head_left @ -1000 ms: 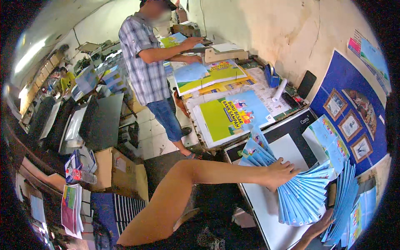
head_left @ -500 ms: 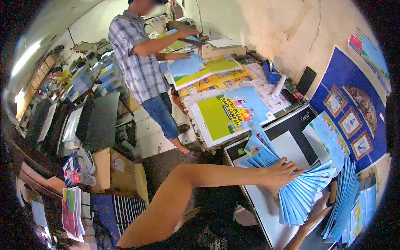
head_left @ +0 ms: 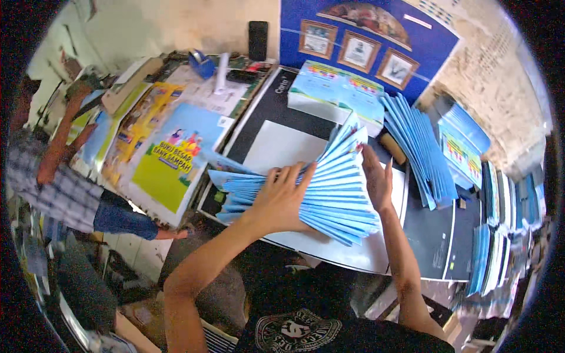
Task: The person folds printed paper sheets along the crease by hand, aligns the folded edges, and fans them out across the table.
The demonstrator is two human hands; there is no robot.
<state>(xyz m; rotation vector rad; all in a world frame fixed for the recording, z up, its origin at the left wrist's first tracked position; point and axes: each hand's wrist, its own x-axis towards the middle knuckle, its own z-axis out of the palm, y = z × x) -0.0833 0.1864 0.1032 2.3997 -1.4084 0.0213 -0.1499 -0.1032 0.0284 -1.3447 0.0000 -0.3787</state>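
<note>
A thick fan of light-blue folded paper booklets [head_left: 341, 200] lies on a white sheet on the worktable, with its leaves spread at both ends. My left hand [head_left: 282, 197] is closed over the middle of the fan, fingers across the top edges. At the right end of the booklets, my right hand [head_left: 378, 176] is held upright with its fingers stretched out, beside the leaf ends; whether the palm touches them I cannot tell. Behind the fan stands a printed blue-and-green stack [head_left: 332, 94]. Another row of blue folded booklets [head_left: 418, 153] leans to the right of my right hand.
Large printed sheets [head_left: 170, 159] lie on the left table, with a blue tape dispenser [head_left: 202, 65] and a paper roll [head_left: 222, 73] behind. A co-worker in a checked shirt [head_left: 53, 182] works at far left. More stacked booklets [head_left: 491, 259] stand at right.
The view has swung to the right, so the co-worker now appears at the left edge. My right hand has come from below the fan's end to upright beside it. My left hand still grips the fan.
</note>
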